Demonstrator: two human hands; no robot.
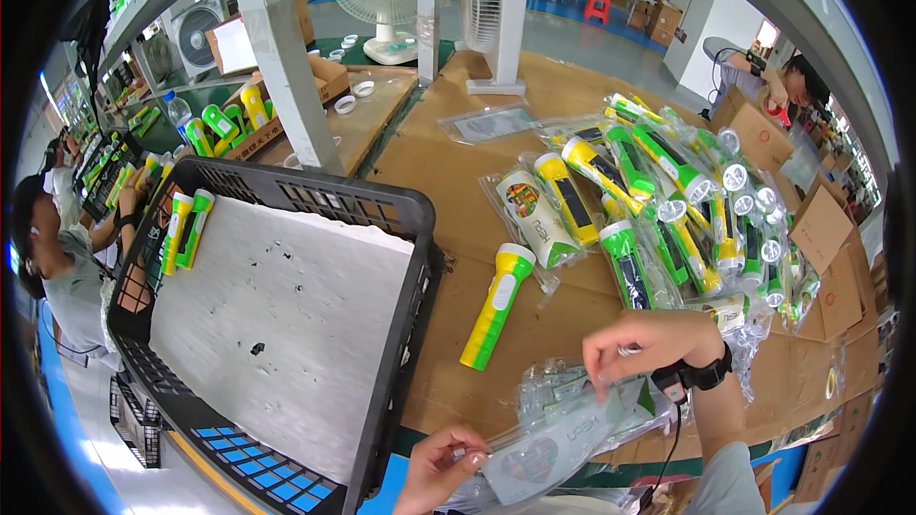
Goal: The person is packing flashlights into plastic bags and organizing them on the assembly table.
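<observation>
A flat, printed clear plastic bag (544, 458) is stretched between my hands near the table's front edge. My left hand (444, 467) pinches its near left end between thumb and fingers. Above its far end, my right hand (654, 343) bends downward, fingertips closed on the plastic. More clear bags (549, 391) lie in a loose stack beneath. Beyond my left hand, an unbagged yellow-and-green flashlight (498, 307) rests on the cardboard-covered table. At the right is a heap of bagged flashlights (673, 200), green or yellow with white heads.
A black plastic crate (401, 324) at the left holds two flashlights (186, 231) in its far left corner. A metal post (281, 57) and a white fan (386, 0) stand behind. Open cardboard boxes (830, 238) flank the heap. Other people work at both sides.
</observation>
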